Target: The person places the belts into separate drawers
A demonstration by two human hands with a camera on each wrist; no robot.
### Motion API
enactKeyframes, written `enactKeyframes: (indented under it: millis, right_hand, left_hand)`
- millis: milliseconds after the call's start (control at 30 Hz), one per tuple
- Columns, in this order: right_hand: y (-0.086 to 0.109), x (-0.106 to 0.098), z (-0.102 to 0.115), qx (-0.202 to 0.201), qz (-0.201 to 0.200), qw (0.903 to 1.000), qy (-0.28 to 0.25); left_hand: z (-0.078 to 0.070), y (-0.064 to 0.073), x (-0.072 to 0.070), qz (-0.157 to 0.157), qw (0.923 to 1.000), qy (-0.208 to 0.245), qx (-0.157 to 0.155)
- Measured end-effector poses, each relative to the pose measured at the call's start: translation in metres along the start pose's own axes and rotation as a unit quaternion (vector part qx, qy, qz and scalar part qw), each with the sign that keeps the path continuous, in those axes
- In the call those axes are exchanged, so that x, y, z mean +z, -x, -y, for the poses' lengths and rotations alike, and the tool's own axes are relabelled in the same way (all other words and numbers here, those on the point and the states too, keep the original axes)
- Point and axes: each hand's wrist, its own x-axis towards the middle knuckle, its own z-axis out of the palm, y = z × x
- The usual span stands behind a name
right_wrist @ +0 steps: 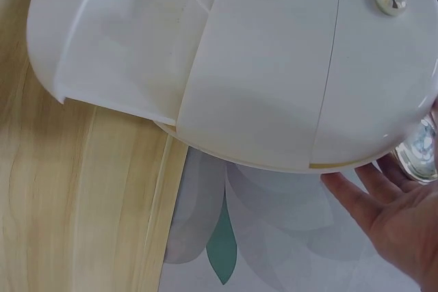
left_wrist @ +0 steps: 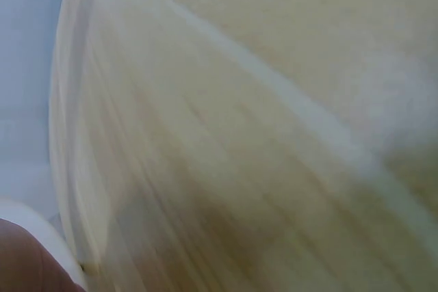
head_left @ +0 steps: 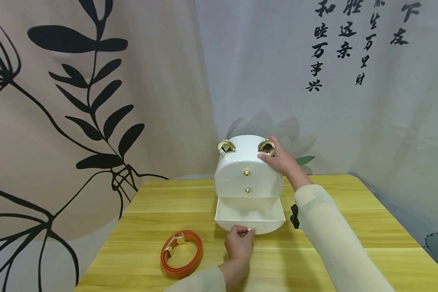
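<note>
A white storage box [head_left: 226, 182] with a rounded body, gold ear-like rings and small gold knobs stands at the table's back. Its bottom drawer [head_left: 250, 209] is pulled out, and its inside shows bare. At the drawer's front, my left hand [head_left: 238, 248] pinches the small knob. My right hand [head_left: 280, 159] grips the box's upper right side around the gold ear [head_left: 266, 147], thumb in front. In the right wrist view, fingertips [right_wrist: 342, 189] lie along the box's edge. The left wrist view catches only a finger [left_wrist: 31, 261] in its lower corner.
A coiled orange belt [head_left: 200, 249] with a gold buckle lies on the wooden table [head_left: 138, 243], left of my left hand. Behind the table hangs a printed cloth [head_left: 168, 101]. A small black thing [head_left: 295, 216] shows beside my right sleeve.
</note>
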Motion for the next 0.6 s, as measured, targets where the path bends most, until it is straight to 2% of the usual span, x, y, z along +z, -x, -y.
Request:
enactKeyframes:
  millis: [267, 600]
  right_hand:
    - [0.0, 0.001, 0.0, 0.0, 0.0, 1.0, 0.002]
    - [0.0, 0.001, 0.002, 0.004, -0.001, 1.0, 0.003]
  left_hand:
    - [0.001, 0.009, -0.009, 0.001, 1.0, -0.007, 0.005]
    - [0.002, 0.016, -0.019, 0.018, 0.9995, -0.022, -0.012]
